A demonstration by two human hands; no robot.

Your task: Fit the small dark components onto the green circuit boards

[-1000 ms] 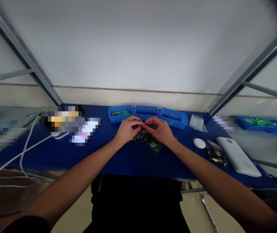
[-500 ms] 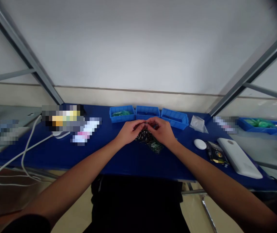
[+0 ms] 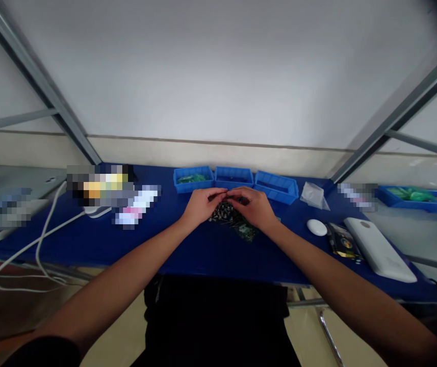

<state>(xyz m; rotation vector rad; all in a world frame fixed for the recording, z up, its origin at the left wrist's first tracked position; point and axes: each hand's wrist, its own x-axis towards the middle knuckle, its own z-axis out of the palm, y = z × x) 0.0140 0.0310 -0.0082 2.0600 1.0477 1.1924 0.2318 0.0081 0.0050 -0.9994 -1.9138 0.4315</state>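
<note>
Pile of small metal parts [image 3: 222,213] lies just below & btwn L hand [image 3: 201,206] and R hand [image 3: 255,206], partly hidden by the R one. 3 blue bins [image 3: 237,184] stand close beyond both hands; white oval item [image 3: 316,227] sits well off to R of R hand. Blue tabletop [image 3: 199,255] runs L of L hand & twd body, front edge well apart. Hands angle in, fingertips tog.; can't tell if anything's pinched.

The left hand [image 3: 200,206] and right hand [image 3: 255,206] pinch close together, what they hold unclear to me; metal parts [image 3: 224,212] heap beneath the fingers, three blue bins [image 3: 237,183] beyond.
</note>
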